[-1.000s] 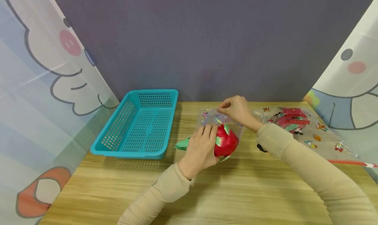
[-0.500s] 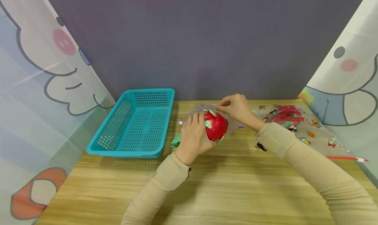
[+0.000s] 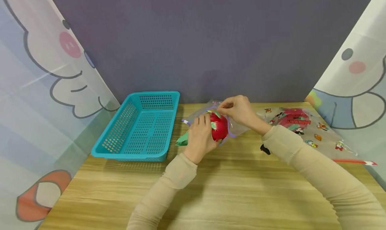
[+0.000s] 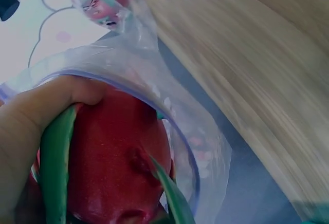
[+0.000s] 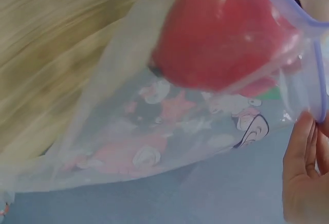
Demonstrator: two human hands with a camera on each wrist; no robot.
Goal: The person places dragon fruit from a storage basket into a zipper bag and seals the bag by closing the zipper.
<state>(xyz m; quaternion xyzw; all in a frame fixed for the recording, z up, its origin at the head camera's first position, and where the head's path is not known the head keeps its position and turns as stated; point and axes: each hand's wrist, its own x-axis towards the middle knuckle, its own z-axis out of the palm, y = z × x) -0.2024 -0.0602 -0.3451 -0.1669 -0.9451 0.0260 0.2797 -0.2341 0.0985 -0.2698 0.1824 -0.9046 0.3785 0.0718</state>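
My left hand (image 3: 199,134) grips a red dragon fruit (image 3: 219,126) with green leafy scales. In the left wrist view the thumb presses the red skin of the fruit (image 4: 118,157), which is partly inside the purple-rimmed mouth of a clear zip bag (image 4: 211,147). My right hand (image 3: 238,111) pinches the edge of that bag's mouth, as the right wrist view shows with the fingers (image 5: 298,147) on the rim. Cartoon prints cover the bag's side. Most of the left fingers' grip is hidden behind the fruit.
A blue plastic basket (image 3: 150,131) stands on the left of the wooden table (image 3: 241,196). To the right lies another printed clear bag (image 3: 327,144) with a red zip edge and a red and green fruit inside. A grey wall (image 3: 208,45) rises behind the table.
My left hand has moved the dragon fruit up and left, and the purple-rimmed bag mouth now surrounds part of it. My right hand stays pinching the rim, shifted slightly left.
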